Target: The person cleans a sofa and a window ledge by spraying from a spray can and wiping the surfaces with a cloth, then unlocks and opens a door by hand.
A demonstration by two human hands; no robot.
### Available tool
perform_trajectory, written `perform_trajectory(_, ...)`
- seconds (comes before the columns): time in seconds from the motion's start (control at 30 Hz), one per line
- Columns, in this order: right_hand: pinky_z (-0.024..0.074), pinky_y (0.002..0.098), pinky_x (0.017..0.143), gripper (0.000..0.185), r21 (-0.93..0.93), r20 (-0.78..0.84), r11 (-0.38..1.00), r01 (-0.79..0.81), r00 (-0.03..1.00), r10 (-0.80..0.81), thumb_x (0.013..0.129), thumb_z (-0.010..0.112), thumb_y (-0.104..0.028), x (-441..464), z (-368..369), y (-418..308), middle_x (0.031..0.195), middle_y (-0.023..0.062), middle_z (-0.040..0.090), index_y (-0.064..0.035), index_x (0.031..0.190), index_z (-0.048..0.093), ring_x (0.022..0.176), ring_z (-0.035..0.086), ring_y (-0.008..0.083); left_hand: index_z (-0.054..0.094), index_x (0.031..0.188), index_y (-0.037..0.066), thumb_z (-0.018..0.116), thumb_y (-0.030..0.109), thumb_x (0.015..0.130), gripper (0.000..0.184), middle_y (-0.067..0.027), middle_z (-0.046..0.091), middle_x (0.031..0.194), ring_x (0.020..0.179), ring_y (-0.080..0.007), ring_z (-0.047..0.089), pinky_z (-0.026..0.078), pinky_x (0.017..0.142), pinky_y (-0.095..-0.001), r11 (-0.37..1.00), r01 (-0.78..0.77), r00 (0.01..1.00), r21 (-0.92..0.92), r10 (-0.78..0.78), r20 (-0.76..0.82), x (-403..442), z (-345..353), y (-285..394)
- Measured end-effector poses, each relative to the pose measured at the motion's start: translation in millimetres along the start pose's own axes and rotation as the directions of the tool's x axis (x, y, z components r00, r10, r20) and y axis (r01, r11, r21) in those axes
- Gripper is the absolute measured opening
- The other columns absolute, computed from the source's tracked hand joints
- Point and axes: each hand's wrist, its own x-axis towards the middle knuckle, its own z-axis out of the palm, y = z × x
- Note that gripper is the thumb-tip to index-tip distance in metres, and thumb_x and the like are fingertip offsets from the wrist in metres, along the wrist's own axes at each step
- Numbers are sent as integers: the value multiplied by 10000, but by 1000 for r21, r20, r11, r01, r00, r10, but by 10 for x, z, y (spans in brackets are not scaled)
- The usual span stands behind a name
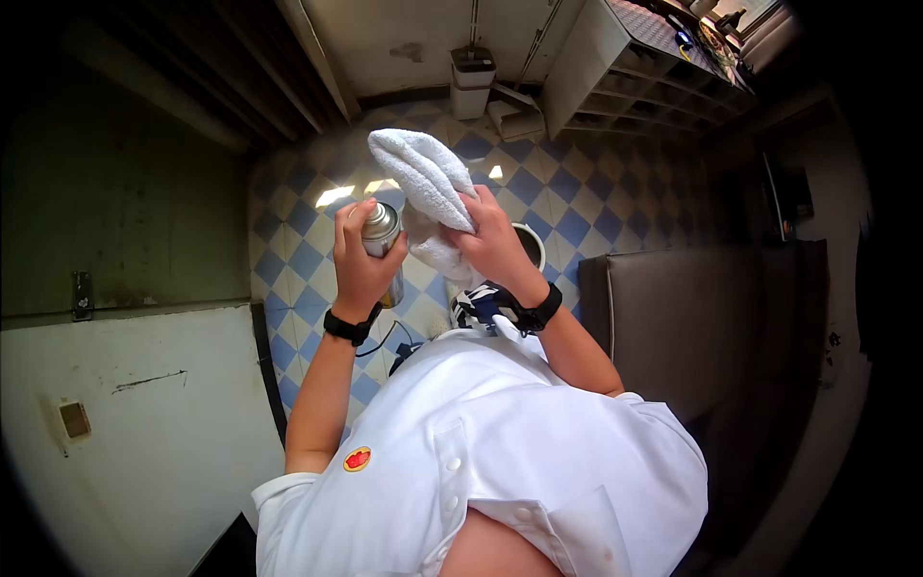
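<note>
My left hand (361, 260) is wrapped round a silvery spray can (382, 223), with a finger on its top. To the right of the can, my right hand (498, 242) grips a white towel (418, 173). One folded part of the towel sticks up and away from me, and another part hangs down between my two hands. A black band is on each of my wrists. Below my right hand, a round container (530, 242) with a pale rim is partly hidden.
The floor (304, 258) has blue and white checked tiles. A white bin (472, 85) stands at the far wall, left of a shelf unit (615, 82) with things on top. A brown padded seat (702, 308) is on the right, and a pale panel (144, 423) on the left.
</note>
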Motion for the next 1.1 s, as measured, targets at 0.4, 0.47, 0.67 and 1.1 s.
perform_trajectory(0.4, 468, 366, 976, 391, 308, 21, 934, -181, 983, 184, 889, 721, -128, 2202, 32, 1043, 1235, 166, 601, -22, 1263, 677, 1117, 615, 323, 516, 1332, 96, 828, 19, 743, 670, -177, 599, 1197, 1035, -344, 641, 532, 890, -411, 999, -40, 988, -33, 44, 148, 1950, 796, -1530)
perform_trajectory(0.47, 461, 356, 983, 384, 382, 93, 893, -239, 971, 220, 898, 721, -126, 2590, -47, 1156, 1214, 132, 611, -7, 1258, 666, 1114, 617, 273, 519, 1332, 99, 828, 21, 741, 671, -179, 599, 1195, 1028, -347, 643, 536, 882, -411, 999, -45, 987, -12, 46, 153, 2310, 895, -1675)
perform_trajectory(0.67, 459, 340, 989, 406, 521, 264, 770, -369, 927, 266, 896, 725, -127, 3614, -333, 1394, 1175, 104, 628, -15, 1279, 651, 1092, 618, 235, 523, 1333, 109, 834, 44, 740, 673, -193, 593, 1192, 995, -366, 654, 557, 829, -416, 999, -47, 985, 26, 42, 166, 3173, 1236, -2141)
perform_trajectory(1.1, 488, 400, 946, 407, -104, 47, 909, -404, 911, 410, 861, 732, -177, 4556, 305, 1761, 1180, 190, 592, -28, 1238, 687, 1070, 613, 373, 537, 1322, 111, 815, 49, 766, 625, -174, 592, 1177, 995, -357, 652, 553, 853, -433, 998, 8, 973, -65, 7, 230, 3924, 1417, -3710)
